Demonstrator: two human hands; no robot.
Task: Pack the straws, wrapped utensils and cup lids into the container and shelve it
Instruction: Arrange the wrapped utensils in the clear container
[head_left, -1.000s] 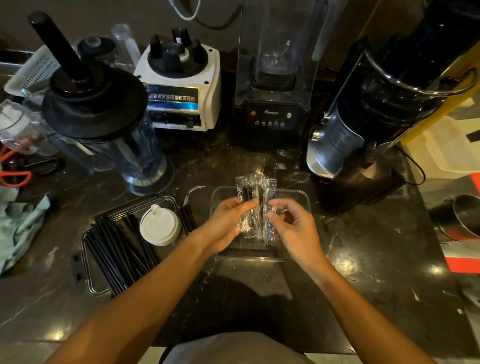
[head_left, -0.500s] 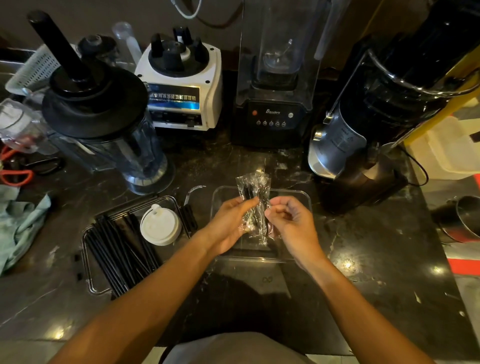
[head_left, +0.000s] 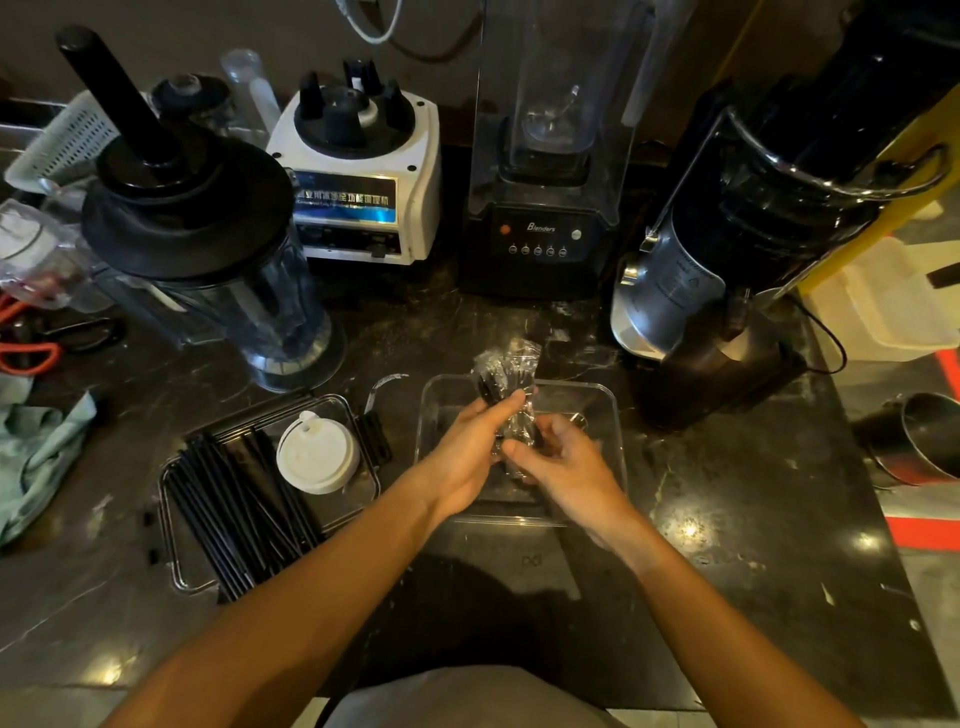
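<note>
Above the clear plastic container (head_left: 597, 400) at the centre of the dark marble counter (head_left: 753, 519), I hold a bundle of wrapped utensils (head_left: 506, 374) with both hands. My left hand (head_left: 467, 457) grips the bundle from the left side, its thumb lying across the clear wrapping and its fingers curled behind it. My right hand (head_left: 563, 462) meets the lower end of the bundle from the right, with its fingers curled onto the wrapping. The bundle stands nearly upright, its top end rising past the far rim of the container; black utensil shapes show through the crinkled film.

To the left of the container, a second clear tray with black clips (head_left: 176, 571) holds a sheaf of black straws (head_left: 239, 504) lying diagonally and a stack of white cup lids (head_left: 318, 457) at its far right corner, beside the straws.

Along the back of the counter stand a blender jar with a black lid and tamper (head_left: 208, 260), a white blender base (head_left: 363, 171), a black blender under a clear hood (head_left: 545, 197) and a black-and-silver machine (head_left: 727, 249). A pale green cloth (head_left: 36, 452) lies at the left edge, with orange-handled scissors (head_left: 31, 353) behind it.
</note>
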